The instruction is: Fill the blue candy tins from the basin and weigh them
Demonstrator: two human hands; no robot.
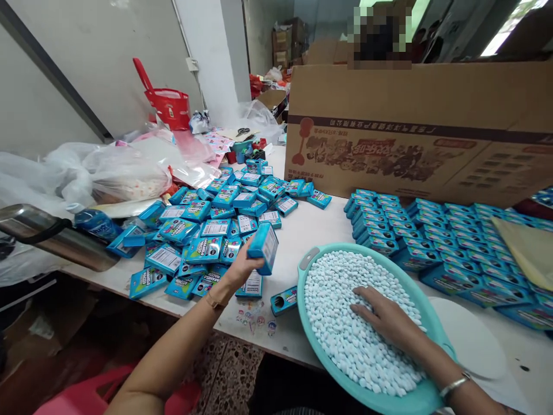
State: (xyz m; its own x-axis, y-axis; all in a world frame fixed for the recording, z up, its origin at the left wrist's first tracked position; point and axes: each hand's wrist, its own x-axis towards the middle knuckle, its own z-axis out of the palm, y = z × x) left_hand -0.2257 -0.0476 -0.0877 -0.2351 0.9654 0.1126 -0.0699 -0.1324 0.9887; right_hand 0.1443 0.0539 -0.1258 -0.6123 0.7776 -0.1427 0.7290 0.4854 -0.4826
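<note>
My left hand (242, 270) is closed around a small blue candy box (268, 248), raised over the front of a loose heap of similar boxes (203, 249). Its printed label panel faces to the right. Inside a teal basin (437, 331), my right hand (384, 317) rests on many small pale-blue and white candies (341, 288). Its fingers are stretched out and apart, with the tips touching the candies. One blue box (284, 301) lies on the table against the basin's left side.
Blue boxes stand in rows (449, 230) at the right, before a large cardboard carton (415, 127). A steel thermos (56, 236) and a blue bottle (97, 222) lie at left beside plastic bags (125, 173). A red basket (170, 109) stands behind. A white disc (470, 340) lies right of the basin.
</note>
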